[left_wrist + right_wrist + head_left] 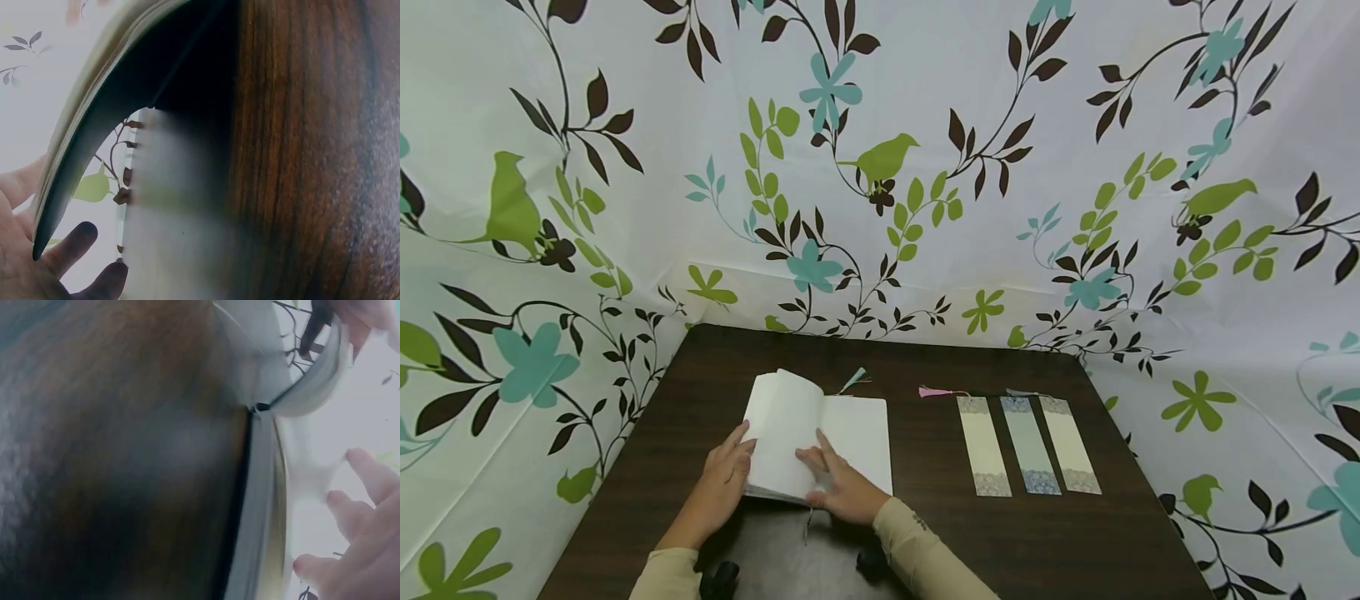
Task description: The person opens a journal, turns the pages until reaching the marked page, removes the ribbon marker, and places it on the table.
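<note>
An open notebook [857, 433] with blank white pages lies on the dark wooden table, its left part raised and curved. My left hand [722, 475] grips the raised left edge. In the left wrist view, that edge of the notebook [81, 119] passes between the thumb and fingers, dark cover facing the table. My right hand [842, 483] is over the right page near the fold, fingers spread. In the right wrist view its fingertips [337, 499] are at the white page. A teal tassel [853, 379] sticks out past the notebook's top, and a thin cord [808, 525] hangs below its bottom edge.
Three bookmarks lie in a row to the right: a cream one [985, 450], a pale green one [1030, 446] and another cream one [1070, 446]. A pink tassel [936, 392] extends from the first. Patterned cloth [880, 275] hangs behind the table [940, 542].
</note>
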{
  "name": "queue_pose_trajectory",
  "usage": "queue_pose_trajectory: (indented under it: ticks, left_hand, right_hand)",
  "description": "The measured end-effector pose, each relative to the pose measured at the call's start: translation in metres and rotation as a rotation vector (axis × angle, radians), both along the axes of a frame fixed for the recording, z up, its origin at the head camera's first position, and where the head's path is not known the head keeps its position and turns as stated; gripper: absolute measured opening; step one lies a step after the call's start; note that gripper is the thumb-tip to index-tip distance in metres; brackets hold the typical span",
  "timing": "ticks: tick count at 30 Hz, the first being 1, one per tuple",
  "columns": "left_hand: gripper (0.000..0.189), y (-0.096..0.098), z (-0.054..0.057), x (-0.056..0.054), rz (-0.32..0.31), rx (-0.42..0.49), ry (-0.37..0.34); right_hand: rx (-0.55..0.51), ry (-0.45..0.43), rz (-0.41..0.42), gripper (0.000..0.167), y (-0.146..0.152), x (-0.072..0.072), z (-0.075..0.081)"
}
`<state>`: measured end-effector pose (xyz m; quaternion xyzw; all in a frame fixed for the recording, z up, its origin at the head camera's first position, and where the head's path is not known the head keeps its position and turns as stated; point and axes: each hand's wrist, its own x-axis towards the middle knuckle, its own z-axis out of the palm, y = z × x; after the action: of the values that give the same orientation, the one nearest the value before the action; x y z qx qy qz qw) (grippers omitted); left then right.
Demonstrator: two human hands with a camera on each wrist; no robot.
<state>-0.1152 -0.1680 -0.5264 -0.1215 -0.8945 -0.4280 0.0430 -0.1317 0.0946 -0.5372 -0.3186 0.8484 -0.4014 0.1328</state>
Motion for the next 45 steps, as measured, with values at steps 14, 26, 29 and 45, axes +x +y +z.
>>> queue_pose_trajectory:
  ticks: [14,26,29,45]
  left_hand:
    - [0.058,0.0,-0.001,-0.002,-0.004,-0.165,0.031]
    - [0.059,-0.002,-0.002,-0.002,-0.002,-0.167,0.003]
    - [0.058,-0.002,-0.002,-0.002,-0.006,-0.161,0.006]
    - [0.049,0.001,-0.003,0.0,-0.003,-0.102,0.016]
  right_hand:
    - [0.47,0.211,-0.13,0.083,0.053,-0.02,-0.014]
    - [0.481,0.183,-0.263,0.098,0.081,-0.022,-0.009]
    - [0.5,0.25,-0.318,0.108,0.075,-0.023,-0.013]
    - [-0.11,-0.063,-0.073,0.095,0.011,-0.008,0.004]
